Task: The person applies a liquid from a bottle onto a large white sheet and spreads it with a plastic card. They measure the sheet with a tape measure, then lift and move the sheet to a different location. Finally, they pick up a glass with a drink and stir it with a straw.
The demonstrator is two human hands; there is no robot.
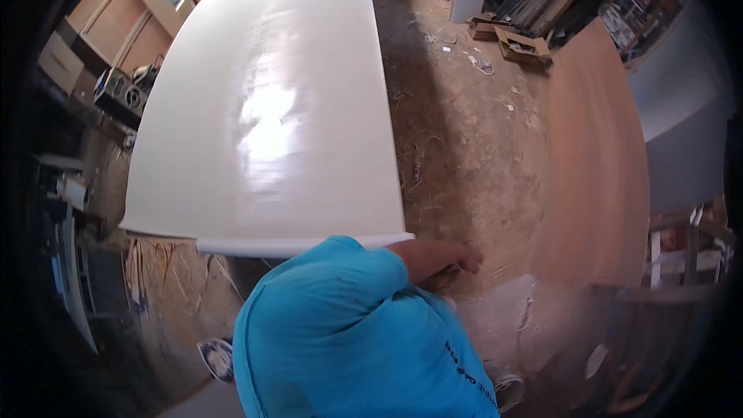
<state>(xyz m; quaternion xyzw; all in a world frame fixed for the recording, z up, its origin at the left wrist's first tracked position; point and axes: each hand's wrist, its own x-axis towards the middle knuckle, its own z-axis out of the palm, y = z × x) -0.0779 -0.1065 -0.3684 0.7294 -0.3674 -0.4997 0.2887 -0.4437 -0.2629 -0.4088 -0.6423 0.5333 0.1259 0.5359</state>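
My bent left arm, in a blue sleeve, crosses toward the right in front of me. My left hand [468, 259] is held over the floor, just beyond the near right corner of a long white sheet-covered table [325, 162]. Its fingers look bent downward, but they are small and blurred, and what they hold, if anything, I cannot make out. My right hand is not visible; the blue shirt [333, 333] fills the lower middle. Along the table's near edge, the white sheet [248, 246] forms a rolled or folded lip, partly covered by my shoulder.
A brown wood panel [596, 162] stands on the right beside a grey sheet [685, 139]. Open cardboard boxes [524, 48] lie at the far right. Left of the table are a black speaker [120, 97] and wooden shelving [128, 19]. Scraps litter the dirt floor [495, 155].
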